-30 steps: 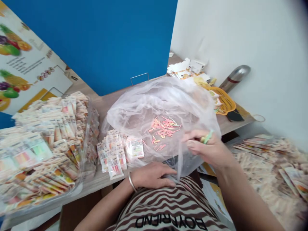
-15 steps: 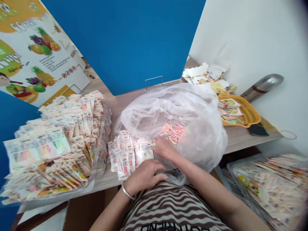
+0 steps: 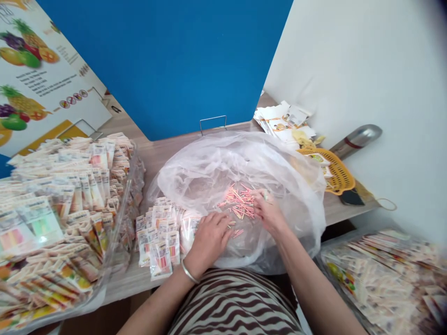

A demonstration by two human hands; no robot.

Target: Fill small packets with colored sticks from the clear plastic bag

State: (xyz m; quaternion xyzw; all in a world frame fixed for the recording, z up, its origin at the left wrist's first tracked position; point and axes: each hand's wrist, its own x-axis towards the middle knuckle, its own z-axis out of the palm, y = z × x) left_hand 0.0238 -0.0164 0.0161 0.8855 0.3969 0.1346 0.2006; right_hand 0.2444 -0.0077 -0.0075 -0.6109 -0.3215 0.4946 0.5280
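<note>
Now, pink sticks [image 3: 239,202] are piled inside a plastic bag [image 3: 195,172], just beside the bunched right hand [image 3: 268,213], open left hand [image 3: 209,239] moved further onto the bag.

Packet labels [image 3: 161,258] too small to read

bright, even light | faint shadows | blurred, stretched edges | sheen on plastic bag [image 3: 240,158]

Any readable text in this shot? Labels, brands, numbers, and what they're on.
Nothing can be read with confidence.
Fruit poster, upper left: small print and a row of round signs, too small to read.
Printed packets on the desk: labels too small and blurred to read.
Striped shirt: no lettering shows.
</note>
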